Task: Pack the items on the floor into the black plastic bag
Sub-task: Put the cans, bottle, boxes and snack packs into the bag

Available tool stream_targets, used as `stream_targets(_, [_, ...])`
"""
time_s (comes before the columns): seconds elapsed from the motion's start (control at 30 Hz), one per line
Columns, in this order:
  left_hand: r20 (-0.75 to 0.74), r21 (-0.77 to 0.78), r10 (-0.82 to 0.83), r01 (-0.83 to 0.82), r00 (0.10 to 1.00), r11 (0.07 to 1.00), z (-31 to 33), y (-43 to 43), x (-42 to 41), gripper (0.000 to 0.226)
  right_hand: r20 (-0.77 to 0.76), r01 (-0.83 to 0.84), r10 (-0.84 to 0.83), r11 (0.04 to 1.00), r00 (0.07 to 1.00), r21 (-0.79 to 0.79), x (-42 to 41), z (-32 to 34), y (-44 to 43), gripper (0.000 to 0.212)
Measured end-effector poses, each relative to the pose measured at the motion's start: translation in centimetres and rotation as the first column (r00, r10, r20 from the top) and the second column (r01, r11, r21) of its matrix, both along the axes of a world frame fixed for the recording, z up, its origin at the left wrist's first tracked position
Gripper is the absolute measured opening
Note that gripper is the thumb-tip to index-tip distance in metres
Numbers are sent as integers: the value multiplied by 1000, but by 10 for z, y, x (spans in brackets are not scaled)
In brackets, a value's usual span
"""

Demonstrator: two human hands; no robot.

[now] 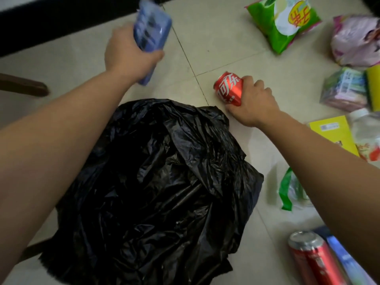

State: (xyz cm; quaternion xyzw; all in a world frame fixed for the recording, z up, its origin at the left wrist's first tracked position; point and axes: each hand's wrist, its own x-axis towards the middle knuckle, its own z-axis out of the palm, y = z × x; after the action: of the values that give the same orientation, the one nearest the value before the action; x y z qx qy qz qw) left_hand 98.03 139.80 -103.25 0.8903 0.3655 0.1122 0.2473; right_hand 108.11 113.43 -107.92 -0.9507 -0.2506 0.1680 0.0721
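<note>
A crumpled black plastic bag (pixel 156 186) lies on the tiled floor in the middle of the view. Beyond its far left edge, my left hand (pixel 127 56) holds a blue packet (pixel 150 33) raised off the floor, blurred by motion. Just past the bag's far right corner, my right hand (pixel 253 103) grips a red cola can (pixel 228 88) lying on its side on the floor. Whether the bag's mouth is open is not clear.
To the right lie a green snack bag (pixel 281 23), a pink packet (pixel 355 40), a clear-wrapped pack (pixel 345 89), a yellow box (pixel 333 134), a plastic bottle (pixel 366 134), a second red can (pixel 312 258) and a green-white wrapper (pixel 290 190). A dark wooden furniture leg (pixel 24 85) stands far left.
</note>
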Motion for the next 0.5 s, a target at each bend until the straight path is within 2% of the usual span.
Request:
stream_targets(0.07, [223,10,43,-46,974,999,33,-15,-9,71,-4,29,-29,999,1000,26,-3,0,0,79])
stream_targets(0.1, [288,9,21,-25,957,1000,48,-26,-17,73,-8,34,-34,999,999,33,-3,1,1,80])
stream_targets(0.17, [311,-12,-33,39,950,999,70,-53,-39,75,-78,55,-52,998,996,36,-1,7,0,82])
stream_targets(0.27, [225,-114,-45,72,973,991,77,-95,-90,77,-355,229,-167,963,920,140,4,29,-6,78])
stream_targets(0.33, [161,-193,-13,44,987,980,64,-110,-126,80,-410,380,-235,869,881,318,-6,49,-8,77])
stream_targets(0.4, [74,-247,31,-12,997,969,48,-118,-159,80,-540,513,-200,680,818,525,-32,69,-4,70])
stream_targets(0.47, [-64,-326,42,-61,997,943,35,-123,-185,82,-719,625,-15,506,695,594,-67,87,-2,61])
stream_targets(0.5, [-143,-368,31,-82,989,926,29,-125,-194,85,-772,651,77,489,631,581,-87,92,-2,56])
